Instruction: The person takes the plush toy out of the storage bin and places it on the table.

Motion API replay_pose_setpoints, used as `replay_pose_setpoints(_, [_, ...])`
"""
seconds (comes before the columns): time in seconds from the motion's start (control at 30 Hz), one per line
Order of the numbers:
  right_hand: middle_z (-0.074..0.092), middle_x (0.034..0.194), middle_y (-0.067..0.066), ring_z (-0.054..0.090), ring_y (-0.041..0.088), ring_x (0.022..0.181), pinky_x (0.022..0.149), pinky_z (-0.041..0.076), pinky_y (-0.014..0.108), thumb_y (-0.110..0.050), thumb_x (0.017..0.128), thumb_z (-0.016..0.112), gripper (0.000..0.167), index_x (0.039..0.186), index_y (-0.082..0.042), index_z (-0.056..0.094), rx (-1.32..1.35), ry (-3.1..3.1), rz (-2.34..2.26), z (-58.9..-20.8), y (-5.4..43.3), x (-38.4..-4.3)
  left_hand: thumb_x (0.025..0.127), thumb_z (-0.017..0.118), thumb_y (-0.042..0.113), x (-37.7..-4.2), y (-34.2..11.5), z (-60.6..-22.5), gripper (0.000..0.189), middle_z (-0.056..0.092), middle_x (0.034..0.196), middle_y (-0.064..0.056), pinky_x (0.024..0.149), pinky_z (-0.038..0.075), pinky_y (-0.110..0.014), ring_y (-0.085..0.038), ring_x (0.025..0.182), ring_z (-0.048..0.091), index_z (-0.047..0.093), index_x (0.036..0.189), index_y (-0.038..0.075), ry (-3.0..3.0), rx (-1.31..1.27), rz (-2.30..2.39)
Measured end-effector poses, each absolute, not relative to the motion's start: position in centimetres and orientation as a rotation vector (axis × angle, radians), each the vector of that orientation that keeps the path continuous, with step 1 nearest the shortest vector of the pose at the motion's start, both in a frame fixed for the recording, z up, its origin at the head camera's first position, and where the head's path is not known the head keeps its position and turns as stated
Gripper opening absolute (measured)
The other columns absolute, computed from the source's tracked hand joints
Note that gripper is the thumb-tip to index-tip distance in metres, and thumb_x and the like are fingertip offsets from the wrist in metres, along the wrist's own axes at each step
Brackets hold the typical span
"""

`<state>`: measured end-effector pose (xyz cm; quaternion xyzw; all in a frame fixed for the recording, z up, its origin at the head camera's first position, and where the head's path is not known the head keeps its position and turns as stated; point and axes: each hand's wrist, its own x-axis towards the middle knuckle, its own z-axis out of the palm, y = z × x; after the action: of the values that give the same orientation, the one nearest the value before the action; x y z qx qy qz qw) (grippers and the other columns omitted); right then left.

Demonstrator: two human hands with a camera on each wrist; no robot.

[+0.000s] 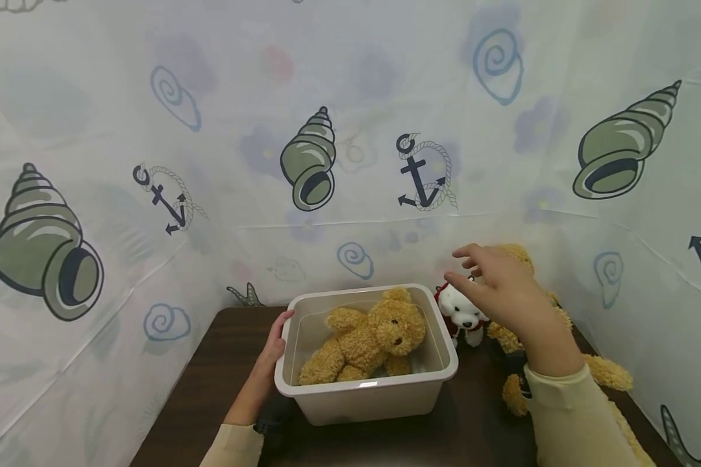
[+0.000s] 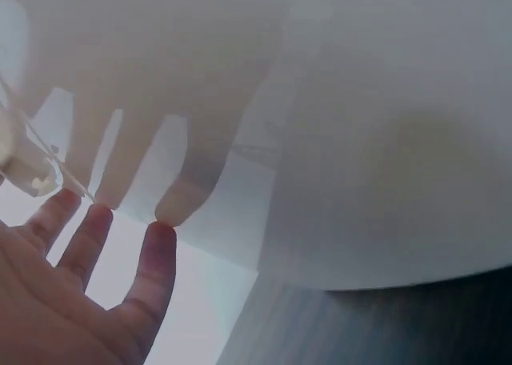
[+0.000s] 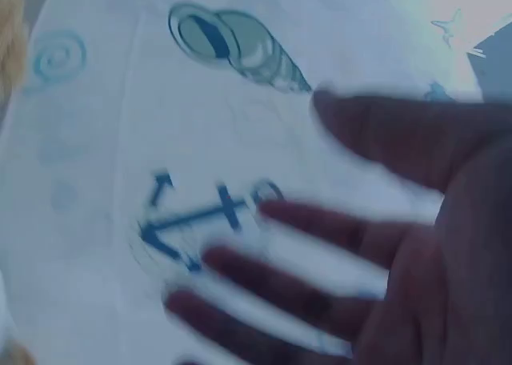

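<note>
A curly tan teddy bear (image 1: 359, 347) lies on its side inside a white plastic bin (image 1: 374, 405). At the bin's left side is my left hand (image 1: 271, 353). Its fairly straight fingertips touch the outer wall, as the left wrist view of the hand (image 2: 72, 301) shows. My right hand (image 1: 502, 282) is raised in the air, right of the bin, with its fingers spread and nothing in them. Behind and below it sits a white plush dog (image 1: 461, 308) with red trim. In the right wrist view, that hand (image 3: 424, 277) appears blurred against the patterned cloth.
More tan plush toys (image 1: 610, 373) stand at the right, partly hidden by my right arm. The dark wooden table (image 1: 210, 376) carries everything. A cloth (image 1: 228, 168) printed with shells and anchors hangs around its back and sides.
</note>
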<state>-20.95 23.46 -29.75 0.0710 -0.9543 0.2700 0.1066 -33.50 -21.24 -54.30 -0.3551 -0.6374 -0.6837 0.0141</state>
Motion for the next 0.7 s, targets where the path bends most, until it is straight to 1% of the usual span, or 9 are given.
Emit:
replay_pose_setpoints(0.1, [0.061,0.149,0.022,0.061,0.045,0.135,0.103,0.053,0.067,-0.062,0.108,0.058,0.068,0.154,-0.013,0.053,0.103,-2.804,0.882,-30.6,21.5,-22.7,0.115,0.036,0.032,-32.6,-21.4,-53.8,0.059,0.022,0.176,-0.007,0.119,0.042,-0.050,-0.035,0.155,0.033,0.020,0.172,0.024,-2.200,-0.879,-2.133])
replay_pose_setpoints(0.13, [0.062,0.149,0.022,0.062,0.045,0.134,0.102,0.053,0.066,-0.062,0.108,0.058,0.068,0.154,-0.012,0.052,0.068,-2.798,0.915,-31.0,20.7,-23.2,0.114,0.035,0.032,-32.2,-21.5,-53.6,0.061,0.016,0.178,-0.011,0.119,0.041,-0.055,-0.041,0.156,0.030,0.017,0.172,0.025,-2.274,-0.794,-2.125])
replay_pose_setpoints(0.17, [0.062,0.149,0.022,0.063,0.044,0.133,0.101,0.054,0.065,-0.063,0.107,0.058,0.069,0.154,-0.012,0.051,0.043,-2.794,0.956,-31.5,20.0,-23.7,0.114,0.036,0.031,-32.3,-21.5,-53.7,0.062,0.015,0.179,-0.014,0.119,0.040,-0.058,-0.045,0.156,0.028,0.017,0.172,0.023,-2.278,-0.778,-2.122])
replay_pose_setpoints(0.27, [0.063,0.146,0.022,0.066,0.041,0.124,0.092,0.057,0.057,-0.066,0.105,0.060,0.076,0.155,-0.010,0.047,-0.017,-2.816,1.030,-33.0,17.8,-25.2,0.113,0.037,0.032,-32.1,-21.6,-53.8,0.063,0.015,0.179,-0.016,0.118,0.041,-0.059,-0.045,0.155,0.029,0.017,0.172,0.022,-2.286,-0.755,-2.113])
replay_pose_setpoints(0.37, [0.064,0.137,0.022,0.068,0.038,0.107,0.080,0.056,0.049,-0.068,0.102,0.063,0.080,0.154,-0.010,0.045,-0.065,-2.859,1.052,-34.4,16.0,-26.5,0.111,0.041,0.034,-31.9,-21.5,-53.8,0.066,0.016,0.178,-0.017,0.117,0.043,-0.057,-0.045,0.153,0.030,0.018,0.171,0.021,-2.269,-0.743,-2.139])
replay_pose_setpoints(0.47, [0.058,0.141,0.026,0.066,0.039,0.101,0.078,0.055,0.050,-0.072,0.100,0.064,0.089,0.156,-0.007,0.041,-0.082,-2.922,1.037,-35.5,15.0,-27.3,0.111,0.042,0.035,-32.0,-21.4,-53.9,0.066,0.017,0.178,-0.016,0.117,0.044,-0.053,-0.044,0.152,0.031,0.018,0.171,0.022,-2.251,-0.744,-2.169])
replay_pose_setpoints(0.5, [0.055,0.145,0.029,0.065,0.041,0.103,0.081,0.055,0.053,-0.073,0.099,0.065,0.094,0.159,-0.005,0.038,-0.086,-2.951,1.031,-35.8,14.7,-27.4,0.111,0.042,0.034,-32.1,-21.3,-53.9,0.066,0.018,0.178,-0.016,0.117,0.044,-0.053,-0.044,0.152,0.032,0.018,0.172,0.022,-2.245,-0.748,-2.176])
replay_pose_setpoints(0.6, [0.038,0.163,0.037,0.061,0.052,0.126,0.097,0.054,0.064,-0.072,0.098,0.066,0.108,0.167,0.002,0.025,-0.074,-3.031,0.998,-36.8,14.1,-27.6,0.111,0.042,0.035,-32.2,-21.3,-53.9,0.067,0.018,0.177,-0.016,0.117,0.044,-0.054,-0.045,0.152,0.032,0.018,0.172,0.023,-2.244,-0.759,-2.173])
replay_pose_setpoints(0.7, [0.027,0.169,0.041,0.056,0.058,0.135,0.103,0.051,0.069,-0.068,0.099,0.068,0.116,0.170,0.007,0.014,-0.078,-3.099,0.949,-37.7,13.7,-28.0,0.111,0.041,0.036,-32.2,-21.4,-53.8,0.067,0.017,0.177,-0.017,0.117,0.043,-0.055,-0.047,0.153,0.031,0.017,0.172,0.023,-2.255,-0.757,-2.151])
